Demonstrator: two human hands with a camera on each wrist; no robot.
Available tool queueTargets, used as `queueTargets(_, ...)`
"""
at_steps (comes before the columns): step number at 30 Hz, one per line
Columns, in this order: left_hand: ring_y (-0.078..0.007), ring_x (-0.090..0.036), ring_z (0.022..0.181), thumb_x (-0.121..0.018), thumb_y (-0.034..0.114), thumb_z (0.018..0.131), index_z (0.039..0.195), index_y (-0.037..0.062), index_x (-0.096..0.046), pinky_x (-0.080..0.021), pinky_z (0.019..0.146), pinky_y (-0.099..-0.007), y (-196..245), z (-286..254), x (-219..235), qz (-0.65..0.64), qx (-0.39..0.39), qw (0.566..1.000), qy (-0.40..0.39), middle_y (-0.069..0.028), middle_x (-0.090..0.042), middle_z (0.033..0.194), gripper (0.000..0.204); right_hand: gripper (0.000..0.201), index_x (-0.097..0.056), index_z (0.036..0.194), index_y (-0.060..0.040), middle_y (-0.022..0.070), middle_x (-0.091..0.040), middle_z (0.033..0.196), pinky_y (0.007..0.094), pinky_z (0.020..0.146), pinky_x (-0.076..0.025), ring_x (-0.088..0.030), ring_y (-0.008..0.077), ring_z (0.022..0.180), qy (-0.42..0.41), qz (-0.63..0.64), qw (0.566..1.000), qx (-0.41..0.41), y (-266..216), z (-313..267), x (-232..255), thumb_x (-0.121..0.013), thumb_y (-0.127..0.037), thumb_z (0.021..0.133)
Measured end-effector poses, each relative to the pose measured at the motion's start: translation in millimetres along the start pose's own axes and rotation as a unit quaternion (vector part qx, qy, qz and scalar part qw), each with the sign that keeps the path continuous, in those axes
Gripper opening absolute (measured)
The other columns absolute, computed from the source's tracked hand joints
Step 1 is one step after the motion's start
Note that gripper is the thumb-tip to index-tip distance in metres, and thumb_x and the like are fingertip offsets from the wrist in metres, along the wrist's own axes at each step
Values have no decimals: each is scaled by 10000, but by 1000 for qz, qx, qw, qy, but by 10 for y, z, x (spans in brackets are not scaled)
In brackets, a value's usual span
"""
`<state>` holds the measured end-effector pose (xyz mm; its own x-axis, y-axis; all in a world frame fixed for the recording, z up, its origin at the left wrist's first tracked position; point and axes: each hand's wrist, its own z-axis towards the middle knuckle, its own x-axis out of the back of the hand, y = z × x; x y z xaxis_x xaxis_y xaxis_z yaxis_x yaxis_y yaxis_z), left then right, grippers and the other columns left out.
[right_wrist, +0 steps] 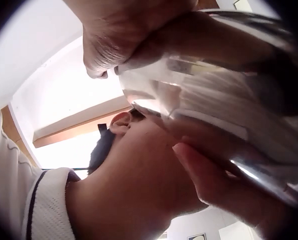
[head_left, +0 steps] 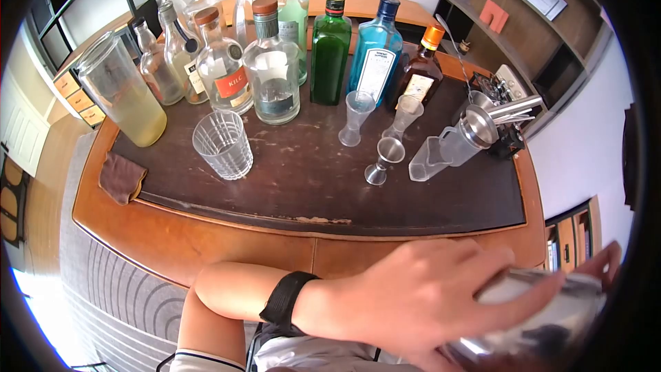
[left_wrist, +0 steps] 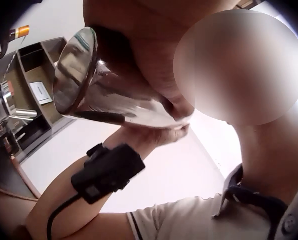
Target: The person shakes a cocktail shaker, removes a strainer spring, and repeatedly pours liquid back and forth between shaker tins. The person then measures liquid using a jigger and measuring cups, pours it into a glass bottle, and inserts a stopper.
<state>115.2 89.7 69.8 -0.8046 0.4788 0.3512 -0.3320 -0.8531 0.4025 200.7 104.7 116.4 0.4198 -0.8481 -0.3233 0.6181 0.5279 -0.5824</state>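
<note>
In the head view, my left hand (head_left: 434, 296) is spread over a shiny metal cocktail shaker (head_left: 544, 310) at the lower right and grips it. Fingers of my right hand (head_left: 608, 262) show at the shaker's far end; most of that hand is hidden behind the metal. The left wrist view has the shaker (left_wrist: 124, 100) lying tilted close to the person's head, with the right hand (left_wrist: 149, 137) holding it from below. Seen from the right wrist, the shaker (right_wrist: 209, 105) fills the right side, and fingers (right_wrist: 204, 175) press its underside.
A faceted glass (head_left: 224, 151), a metal jigger (head_left: 383, 162) and two clear jiggers (head_left: 357, 120) stand on the dark desk top (head_left: 296, 193). Behind are several bottles (head_left: 330, 55). A pitcher (head_left: 127, 96) and brown cloth (head_left: 122, 178) sit left; a strainer (head_left: 476, 127) tops a clear jug right.
</note>
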Motion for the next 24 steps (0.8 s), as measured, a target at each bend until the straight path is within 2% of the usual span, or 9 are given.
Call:
queueTargets(1,-301,-644,708,-848,345,651,1536,51,-349,-539,549,-413,-5,0,0,-2,2,1000,0,-143,-549,952,1057,490,-519,1332,-88,93,-554,1251,347,980,-490,-547,132,1121,1,-4,1000,-2,13,8,2,-564,-435,989)
queueTargets(5,-320,-636,691,-864,376,620,1546,76,-338,-542,569,-418,-80,56,42,-71,166,983,18,-148,-557,961,1107,498,-514,1336,-87,93,-554,1250,342,979,-493,-546,130,1119,12,-11,1000,-5,19,80,149,-562,-441,988)
queueTargets(8,-336,-643,708,-855,356,649,1561,65,-288,-540,563,-413,52,17,33,-4,34,999,35,-154,-573,959,1112,505,-510,1339,-87,93,-554,1248,339,978,-494,-546,129,1117,21,-9,1000,-8,34,65,174,-560,-445,987)
queueTargets(13,-310,-631,675,-849,346,659,1544,57,-331,-531,542,-400,-161,64,36,-51,173,981,66,-131,-568,905,1066,515,-503,1344,-86,94,-554,1246,332,977,-497,-544,127,1114,27,-20,999,-11,-11,53,-144,-557,-453,986)
queueTargets(15,-277,-620,657,-852,359,655,1524,78,-391,-523,537,-387,-118,25,84,-11,67,998,8,-112,-555,890,1023,519,-501,1346,-86,94,-554,1245,330,976,-498,-544,126,1113,34,-18,999,-12,23,48,226,-556,-456,986)
queueTargets(17,-257,-604,640,-860,392,644,1501,68,-431,-505,530,-379,50,11,62,34,3,999,24,-101,-535,869,1012,523,-498,1347,-85,94,-554,1244,327,975,-499,-543,125,1111,33,-24,999,-16,369,465,417,-555,-459,986)
queueTargets(19,-144,-598,585,-813,709,536,1463,186,-532,-461,387,-245,-97,3,-95,1,55,998,43,-69,-662,884,1101,528,-495,1349,-85,95,-555,1243,325,975,-500,-543,124,1110,35,-34,999,-17,708,926,574,-554,-462,985)
queueTargets(21,-255,-599,653,-845,427,661,1484,60,-456,-504,544,-377,-6,34,10,-56,178,982,31,-105,-538,884,981,532,-493,1351,-85,95,-555,1242,322,974,-502,-542,123,1109,42,-39,998,-16,848,1165,656,-553,-465,985)
queueTargets(24,-300,-613,666,-847,408,665,1535,33,-352,-517,553,-402,81,30,38,24,59,997,51,-132,-542,881,1068,538,-489,1354,-84,95,-555,1241,318,973,-503,-541,122,1107,52,-39,998,-15,636,894,495,-551,-470,984)
